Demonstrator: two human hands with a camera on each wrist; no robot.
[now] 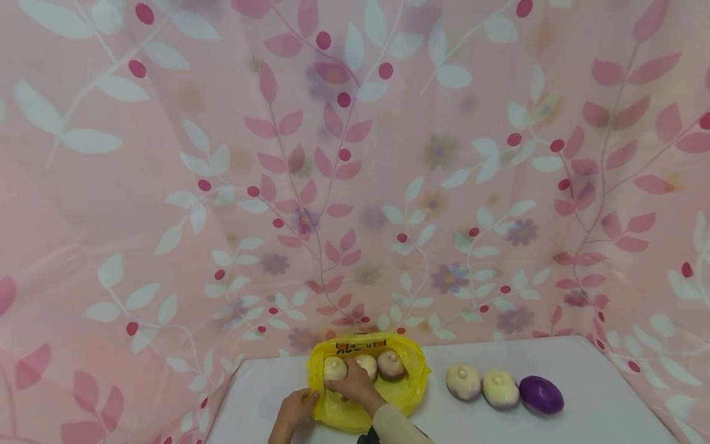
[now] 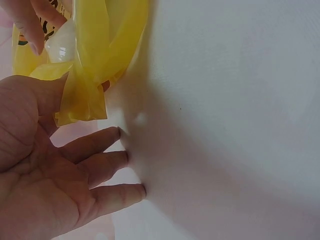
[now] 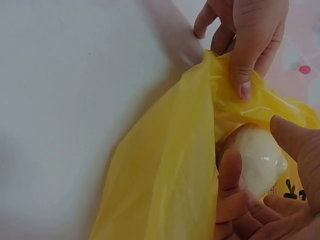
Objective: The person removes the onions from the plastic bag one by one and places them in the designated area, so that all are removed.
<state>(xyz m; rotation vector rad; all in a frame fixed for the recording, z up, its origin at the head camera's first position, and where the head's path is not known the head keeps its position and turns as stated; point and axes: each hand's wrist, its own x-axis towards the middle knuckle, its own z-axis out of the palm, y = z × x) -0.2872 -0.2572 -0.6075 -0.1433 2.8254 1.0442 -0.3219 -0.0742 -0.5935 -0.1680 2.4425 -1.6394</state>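
A yellow plastic bag [image 1: 417, 387] stands with its mouth open on the table, several pale, rounded, knobbed pieces inside. My left hand [image 1: 294, 412] pinches the bag's left rim between thumb and index finger; its other fingers [image 2: 117, 197] are spread with tips at the white surface. Inside the mouth, my right hand [image 1: 357, 385] has thumb and fingers around the leftmost cream piece [image 3: 257, 157], which has a small knob. A second cream piece [image 1: 367, 365] and a purple-tinged one [image 1: 391, 365] lie to its right. Part of the right fingers is hidden by the bag wall.
To the right of the bag, two cream knobbed pieces [image 1: 463, 381] and a dark purple oval one [image 1: 541, 395] lie in a row on the white tabletop [image 1: 604, 394]. Behind the table hangs a pink leaf-patterned cloth [image 1: 355, 246].
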